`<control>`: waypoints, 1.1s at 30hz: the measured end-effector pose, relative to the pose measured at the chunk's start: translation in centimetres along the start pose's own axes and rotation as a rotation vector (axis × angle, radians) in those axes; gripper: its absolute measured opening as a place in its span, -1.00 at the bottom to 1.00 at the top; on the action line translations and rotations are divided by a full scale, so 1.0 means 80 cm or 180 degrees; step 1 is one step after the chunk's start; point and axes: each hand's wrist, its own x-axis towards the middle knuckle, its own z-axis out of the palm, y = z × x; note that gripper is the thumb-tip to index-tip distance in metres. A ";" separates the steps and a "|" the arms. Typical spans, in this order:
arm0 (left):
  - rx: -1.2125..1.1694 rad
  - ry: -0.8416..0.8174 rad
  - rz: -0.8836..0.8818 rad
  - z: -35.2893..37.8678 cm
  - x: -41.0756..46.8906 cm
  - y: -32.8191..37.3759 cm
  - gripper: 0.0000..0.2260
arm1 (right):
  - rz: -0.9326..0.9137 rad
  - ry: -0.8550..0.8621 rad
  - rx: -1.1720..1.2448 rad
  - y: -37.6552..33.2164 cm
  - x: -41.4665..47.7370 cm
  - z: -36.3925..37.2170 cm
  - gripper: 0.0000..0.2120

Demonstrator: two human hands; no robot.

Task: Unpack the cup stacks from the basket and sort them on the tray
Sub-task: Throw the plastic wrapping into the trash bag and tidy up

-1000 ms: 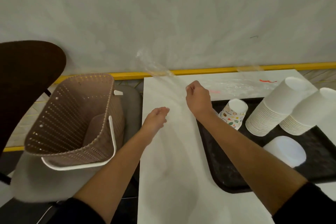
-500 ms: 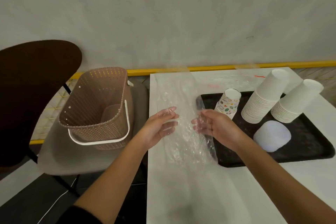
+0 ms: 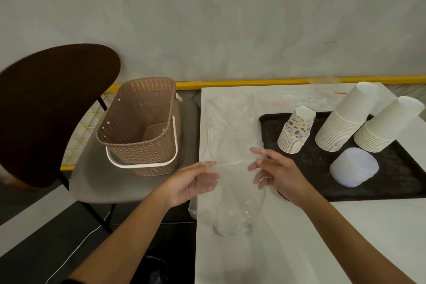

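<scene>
Brown perforated basket [image 3: 140,129], black tray [image 3: 391,182], white and doodle-patterned cup stacks [image 3: 297,130].

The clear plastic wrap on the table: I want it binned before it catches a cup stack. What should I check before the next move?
1. Grip on the plastic wrap: left hand and right hand touch it with straight fingers, none curled round it. Not ok.
2. Wrap fully on the table: its near end hangs past the left edge. Not ok.
3. Wrap clear of the tray: it reaches the left rim; overlap unclear. Cannot tell.
4. Cups on the tray: printed stack, taller white stack and shorter white stack stand there. Ok.
5. Basket emptied: no cups show inside. Ok.
</scene>
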 end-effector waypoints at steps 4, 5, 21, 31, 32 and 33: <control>-0.0519 -0.0432 -0.0942 -0.013 0.001 -0.002 -0.23 | -0.0287 -0.0150 -0.0859 -0.003 0.003 0.002 -0.67; -0.0440 -0.0572 -0.1070 -0.013 0.001 -0.001 -0.18 | -0.0382 -0.0171 -0.1084 -0.002 0.004 0.001 -0.63; 0.0987 0.0266 0.0501 0.010 0.029 -0.019 -0.66 | 0.1204 0.0001 0.0334 0.019 0.001 0.003 -0.47; 0.0441 0.0114 0.0595 0.013 0.032 -0.018 -0.75 | 0.0672 -0.0090 0.0193 0.018 0.013 0.005 -0.63; 0.0420 -0.0144 0.0416 0.011 0.029 -0.017 -0.70 | 0.0587 -0.0056 0.0282 0.019 0.016 0.002 -0.64; 0.0427 -0.0340 0.0336 0.008 0.027 -0.017 -0.66 | 0.0485 -0.0030 0.0335 0.019 0.017 0.000 -0.66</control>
